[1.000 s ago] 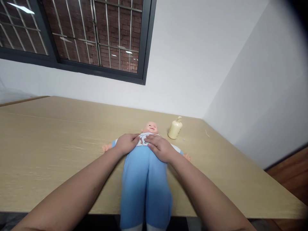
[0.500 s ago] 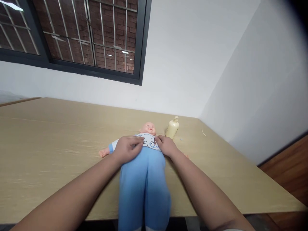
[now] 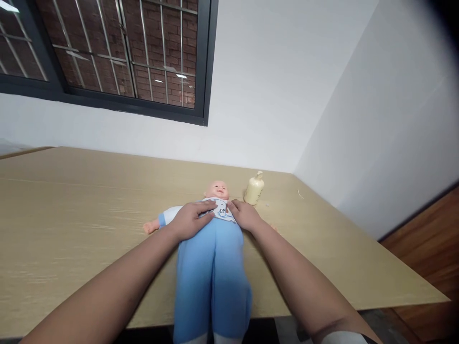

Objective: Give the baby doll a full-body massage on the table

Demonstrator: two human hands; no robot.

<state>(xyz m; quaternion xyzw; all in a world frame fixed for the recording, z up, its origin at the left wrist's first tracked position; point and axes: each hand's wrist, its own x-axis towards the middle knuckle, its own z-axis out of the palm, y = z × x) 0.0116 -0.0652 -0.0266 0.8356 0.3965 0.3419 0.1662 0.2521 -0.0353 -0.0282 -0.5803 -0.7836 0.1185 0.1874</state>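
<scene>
A baby doll (image 3: 217, 191) lies on its back, dressed in a white top with a printed face and light blue trousers (image 3: 211, 258). Its legs reach past the table's near edge. My left hand (image 3: 192, 220) rests on one side of the doll's chest, fingers stretched over the top. On the other side of the chest lies my right hand (image 3: 245, 215), its fingers on the shirt's edge. One doll hand (image 3: 151, 226) sticks out to the left; the doll's other arm is mostly hidden behind my right hand and forearm.
A cream pump bottle (image 3: 254, 189) stands right of the doll's head on the wooden table (image 3: 89, 200). A thin pale strand (image 3: 300, 194) lies farther right. Behind the table are a white wall (image 3: 265, 95) and a barred window (image 3: 143, 52).
The whole view has shifted slightly, so the doll and bottle appear a little farther left. Both hands stay on the doll's chest, with hardly any movement.
</scene>
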